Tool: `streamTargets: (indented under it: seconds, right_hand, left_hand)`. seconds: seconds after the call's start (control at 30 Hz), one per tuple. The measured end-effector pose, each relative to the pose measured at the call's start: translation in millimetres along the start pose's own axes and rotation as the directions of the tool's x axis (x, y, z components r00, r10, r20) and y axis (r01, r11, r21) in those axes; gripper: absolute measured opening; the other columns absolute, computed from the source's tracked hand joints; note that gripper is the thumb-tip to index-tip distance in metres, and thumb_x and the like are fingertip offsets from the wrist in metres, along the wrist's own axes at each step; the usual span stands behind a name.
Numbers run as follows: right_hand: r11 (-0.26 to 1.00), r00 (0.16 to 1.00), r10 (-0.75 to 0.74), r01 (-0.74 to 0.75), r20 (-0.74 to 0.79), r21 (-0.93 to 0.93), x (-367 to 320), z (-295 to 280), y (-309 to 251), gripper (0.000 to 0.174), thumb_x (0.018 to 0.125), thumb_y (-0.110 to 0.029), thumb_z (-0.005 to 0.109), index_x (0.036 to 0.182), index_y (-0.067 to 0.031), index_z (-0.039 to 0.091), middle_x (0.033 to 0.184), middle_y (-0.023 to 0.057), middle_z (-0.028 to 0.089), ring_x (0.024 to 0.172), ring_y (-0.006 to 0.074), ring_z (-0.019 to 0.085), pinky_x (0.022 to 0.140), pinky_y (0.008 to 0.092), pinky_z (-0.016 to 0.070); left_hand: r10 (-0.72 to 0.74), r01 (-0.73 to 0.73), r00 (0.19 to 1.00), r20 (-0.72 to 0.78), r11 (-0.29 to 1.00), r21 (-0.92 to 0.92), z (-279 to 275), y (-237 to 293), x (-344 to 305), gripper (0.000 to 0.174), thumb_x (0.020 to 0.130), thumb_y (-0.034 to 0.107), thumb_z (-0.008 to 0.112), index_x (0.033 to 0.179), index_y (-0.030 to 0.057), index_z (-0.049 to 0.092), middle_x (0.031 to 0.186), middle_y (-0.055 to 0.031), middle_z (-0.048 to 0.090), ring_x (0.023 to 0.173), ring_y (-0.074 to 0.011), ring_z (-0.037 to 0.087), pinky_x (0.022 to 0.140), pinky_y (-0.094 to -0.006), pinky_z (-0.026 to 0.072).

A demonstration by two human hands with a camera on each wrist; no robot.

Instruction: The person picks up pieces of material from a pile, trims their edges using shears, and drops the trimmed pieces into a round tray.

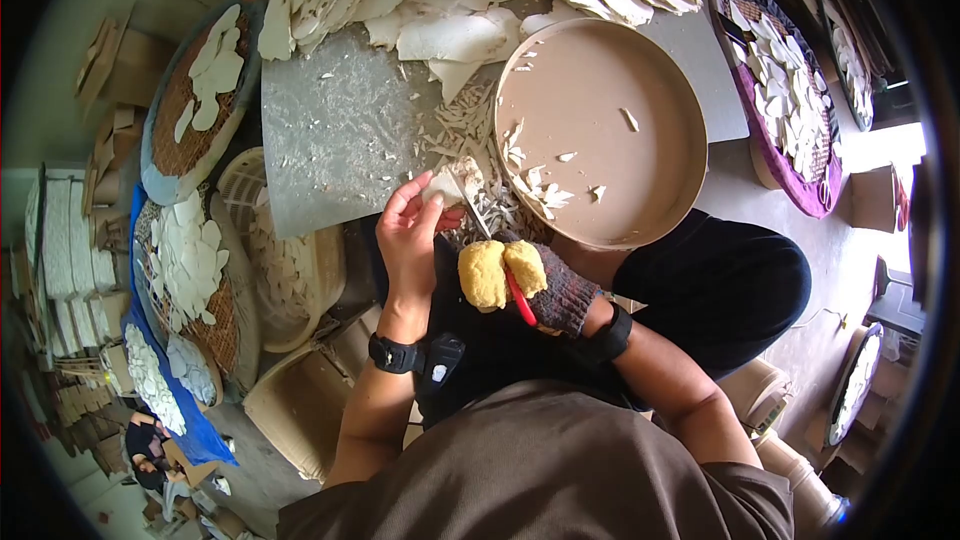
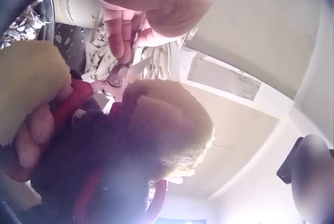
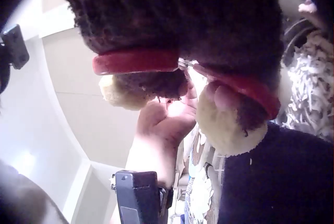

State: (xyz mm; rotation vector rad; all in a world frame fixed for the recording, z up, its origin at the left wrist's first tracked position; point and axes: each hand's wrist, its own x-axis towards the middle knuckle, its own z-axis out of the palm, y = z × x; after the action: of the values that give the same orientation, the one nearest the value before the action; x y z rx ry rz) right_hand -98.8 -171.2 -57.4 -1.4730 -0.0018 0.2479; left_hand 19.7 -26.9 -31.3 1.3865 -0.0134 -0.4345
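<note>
My left hand [image 1: 408, 245] pinches a flat off-white piece [image 1: 441, 189] with an uneven, brownish edge between thumb and fingers. My right hand [image 1: 562, 292], in a dark knitted glove with bare fingertips, grips a pair of red-handled scissors [image 1: 519, 298]. Thick yellow foam pads [image 1: 484, 276] wrap the thumb and fingers around the handles. The scissor blades reach up to the piece in the head view. In the left wrist view the scissors [image 2: 116, 80] have their blades spread close beneath the left fingertips. Glove and pads hide much of the handles.
A round shallow tan tub [image 1: 600, 90] with a few scraps stands right of the hands. Narrow trimmings [image 1: 465, 120] lie beside it on a metal sheet [image 1: 335, 130]. Behind is a large heap of flat white pieces [image 1: 450, 35]. Loaded round trays [image 1: 785, 90] stand on both sides.
</note>
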Motion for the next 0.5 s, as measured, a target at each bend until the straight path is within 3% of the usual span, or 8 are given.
streamTargets:
  seconds: [0.07,0.27,0.37,0.47,0.5]
  right_hand:
    - [0.999,1.0,0.02,-0.02,0.01,0.027,0.6,1.1,3.2,0.03,0.084,-0.01,0.066,0.113,-0.0026,0.061,0.108,0.0087,0.065,0.102,0.0164,0.063,0.089,0.0306,0.0484]
    - [0.979,1.0,-0.017,0.015,-0.009,-0.204,3.5,-1.7,-5.6,0.03,0.081,-0.015,0.066,0.108,-0.0019,0.063,0.1,0.0075,0.068,0.095,0.0165,0.065,0.085,0.0296,0.0495]
    - [0.986,0.997,-0.073,0.067,-0.035,-0.152,2.6,-2.6,-18.1,0.026,0.075,-0.016,0.064,0.099,-0.0046,0.063,0.092,0.0147,0.066,0.089,0.0335,0.064,0.077,0.0376,0.0514]
    - [0.999,0.997,0.043,-0.044,-0.059,-0.009,0.7,-5.8,-6.2,0.033,0.078,-0.014,0.07,0.108,-0.0029,0.064,0.101,0.0083,0.068,0.096,0.017,0.064,0.084,0.0304,0.0501]
    - [0.995,0.997,0.042,-0.035,-0.072,0.094,1.0,-4.6,-10.6,0.033,0.078,-0.014,0.071,0.108,-0.0032,0.064,0.102,0.0084,0.068,0.097,0.0169,0.064,0.085,0.0306,0.0501]
  left_hand:
    - [-0.027,0.027,1.0,0.014,1.0,0.012,-2.4,3.2,3.3,0.035,0.09,0.004,0.057,0.124,-0.0022,0.053,0.099,-0.0117,0.066,0.078,-0.017,0.066,0.07,-0.0272,0.0542]
    - [-0.136,0.137,0.99,0.04,0.99,-0.013,-7.6,7.0,13.9,0.036,0.089,0.005,0.059,0.124,-0.003,0.055,0.098,-0.0116,0.065,0.074,-0.0181,0.066,0.069,-0.0274,0.0556]
    - [-0.139,0.139,0.99,0.039,0.99,-0.018,-7.8,3.0,15.0,0.032,0.088,0.004,0.059,0.119,-0.0042,0.056,0.097,-0.0115,0.066,0.074,-0.0183,0.066,0.069,-0.0276,0.0559]
    - [-0.119,0.12,0.992,0.034,0.992,-0.032,-4.3,8.3,15.1,0.028,0.087,0.004,0.062,0.112,-0.0042,0.056,0.097,-0.0105,0.066,0.074,-0.0177,0.066,0.067,-0.0272,0.0551]
    - [-0.104,0.105,0.993,0.054,0.994,-0.008,-3.8,9.5,14.9,0.027,0.086,0.004,0.063,0.111,-0.0035,0.055,0.095,-0.0101,0.066,0.073,-0.0171,0.066,0.067,-0.0268,0.0546]
